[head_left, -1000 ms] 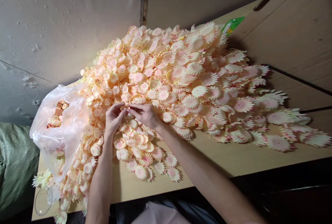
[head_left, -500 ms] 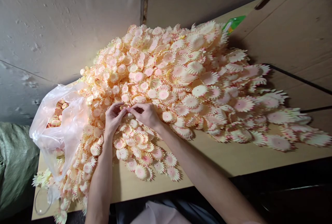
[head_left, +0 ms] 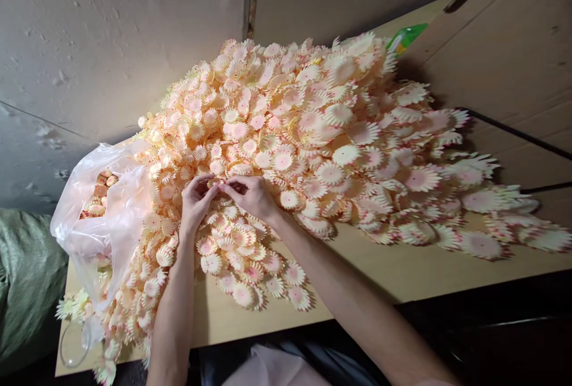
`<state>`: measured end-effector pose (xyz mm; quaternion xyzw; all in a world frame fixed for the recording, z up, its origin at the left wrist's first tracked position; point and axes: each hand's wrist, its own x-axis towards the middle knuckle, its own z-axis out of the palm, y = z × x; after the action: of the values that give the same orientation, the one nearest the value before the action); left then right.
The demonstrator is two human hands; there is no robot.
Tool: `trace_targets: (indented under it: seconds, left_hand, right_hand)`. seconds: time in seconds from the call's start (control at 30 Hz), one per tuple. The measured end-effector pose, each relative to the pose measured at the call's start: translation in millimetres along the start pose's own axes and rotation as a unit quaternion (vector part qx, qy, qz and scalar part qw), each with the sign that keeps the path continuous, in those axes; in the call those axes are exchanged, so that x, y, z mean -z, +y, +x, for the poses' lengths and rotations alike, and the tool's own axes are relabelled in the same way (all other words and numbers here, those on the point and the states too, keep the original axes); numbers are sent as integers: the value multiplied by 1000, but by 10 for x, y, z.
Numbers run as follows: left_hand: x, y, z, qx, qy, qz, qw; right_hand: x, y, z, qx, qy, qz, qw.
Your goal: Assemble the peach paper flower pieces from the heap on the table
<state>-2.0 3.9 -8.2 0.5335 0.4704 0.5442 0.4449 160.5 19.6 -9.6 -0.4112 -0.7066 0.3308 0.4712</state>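
Note:
A large heap of pink and cream fringed flower pieces covers the wooden table. My left hand and my right hand meet at the near edge of the heap, fingertips pinched together on a small flower piece between them. Both forearms reach in from the bottom of the view. Loose flower pieces lie flat on the table just under and in front of my hands.
A clear plastic bag with more flower pieces sits at the table's left end. A green sack lies beyond the left edge. A green packet pokes out behind the heap. A grey wall stands behind the table.
My hands have stayed at the same spot, fingers shifting slightly on the small piece. The view has drifted a little.

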Motion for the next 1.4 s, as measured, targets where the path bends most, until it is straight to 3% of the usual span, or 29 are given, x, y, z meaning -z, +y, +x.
trace_targets:
  seconds: [0.93, 1.4]
  left_hand:
    - [-8, 61, -11, 22, -16, 9, 1000]
    - [23, 58, -4, -3, 19, 53, 998]
  right_hand:
    - [-2, 21, 7, -10, -8, 7, 1000]
    - [-15, 58, 17, -20, -2, 16, 1000]
